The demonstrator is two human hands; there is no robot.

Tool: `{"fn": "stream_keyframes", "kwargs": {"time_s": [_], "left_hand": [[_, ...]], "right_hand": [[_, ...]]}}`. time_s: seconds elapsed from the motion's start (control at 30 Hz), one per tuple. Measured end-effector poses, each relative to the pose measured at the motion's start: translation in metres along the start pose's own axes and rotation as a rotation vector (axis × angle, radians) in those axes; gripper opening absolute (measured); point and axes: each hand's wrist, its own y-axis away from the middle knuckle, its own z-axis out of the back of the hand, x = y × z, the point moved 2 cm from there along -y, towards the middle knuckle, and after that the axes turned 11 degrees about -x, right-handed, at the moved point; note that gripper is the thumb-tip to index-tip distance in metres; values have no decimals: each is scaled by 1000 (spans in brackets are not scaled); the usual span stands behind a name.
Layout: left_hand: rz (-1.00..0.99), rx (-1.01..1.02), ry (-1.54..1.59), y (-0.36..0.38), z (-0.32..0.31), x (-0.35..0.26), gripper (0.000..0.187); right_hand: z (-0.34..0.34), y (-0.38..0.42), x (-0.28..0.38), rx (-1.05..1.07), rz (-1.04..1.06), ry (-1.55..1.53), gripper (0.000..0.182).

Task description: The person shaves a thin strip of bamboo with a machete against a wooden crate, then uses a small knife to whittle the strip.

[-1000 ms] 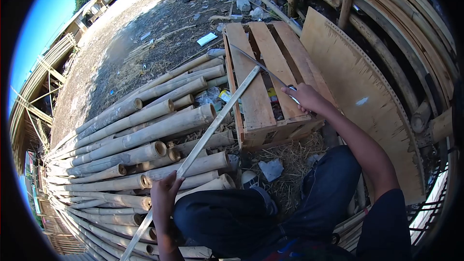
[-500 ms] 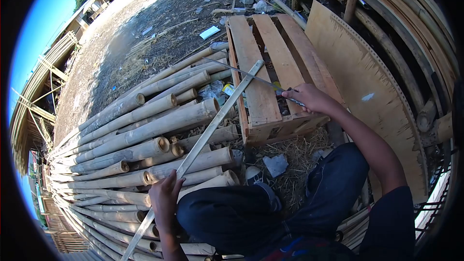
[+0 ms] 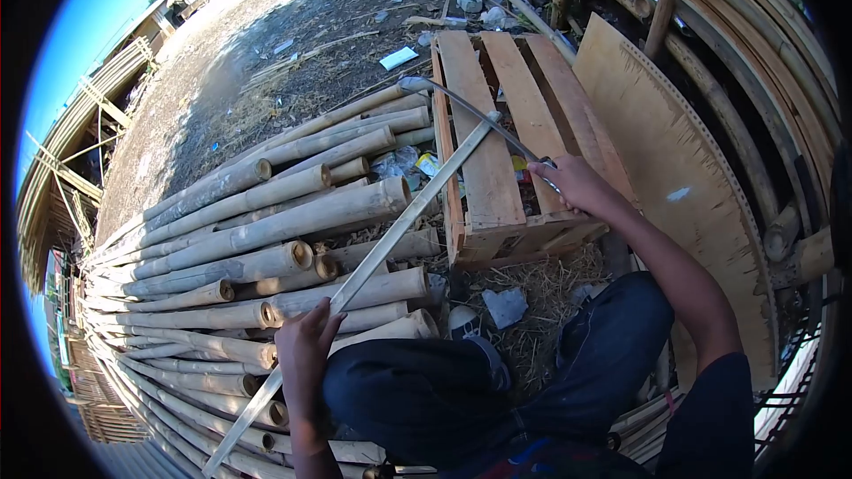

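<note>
Head view: left hand (image 3: 306,346) is gripping a long bamboo strip (image 3: 404,217) near its lower part, fingers wrapped shut around it. Strip is running diagonally up from beside the knee, over the stacked bamboo poles (image 3: 266,231), its far end resting on the wooden pallet (image 3: 497,142). Right hand (image 3: 568,184) is closed on the handle of a long knife (image 3: 470,111), blade lying across the strip's top end. Strip is looking thin, light and springy, likely splintery at the edges; best held low, well away from the blade.
</note>
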Motion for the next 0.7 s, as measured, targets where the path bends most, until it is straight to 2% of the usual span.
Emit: {"fn": "stream_keyframes", "kwargs": {"time_s": [0.03, 0.1, 0.13, 0.2, 0.23, 0.3, 0.33, 0.4, 0.5, 0.63, 0.7], "left_hand": [[11, 1, 2, -2, -1, 0, 33], [21, 4, -1, -4, -1, 2, 33], [10, 8, -9, -5, -1, 4, 34], [7, 17, -25, -2, 1, 6, 34], [15, 20, -1, 0, 1, 5, 34], [52, 61, -2, -1, 2, -1, 34], [55, 48, 0, -2, 1, 0, 34], [56, 38, 37, -1, -3, 4, 35], [98, 20, 96, -2, -5, 13, 35], [122, 69, 46, -2, -2, 12, 37], [129, 49, 70, -3, -2, 11, 35]], "right_hand": [[-3, 2, -4, -1, -2, 3, 55], [-14, 3, -8, 0, 277, 158, 63], [-17, 1, -11, 2, 275, 154, 63], [-17, -1, -14, -116, 554, 201, 65], [-13, -4, -17, -112, 552, 197, 65], [1, -22, -22, -100, 81, 54, 67], [4, -24, -21, -105, 94, 56, 67], [3, -20, -25, -91, -10, 61, 63], [3, -7, -15, -80, 2, -88, 65], [-4, 7, -7, 19, -8, -41, 60], [-14, 6, -7, -1, 284, 148, 64]]}}
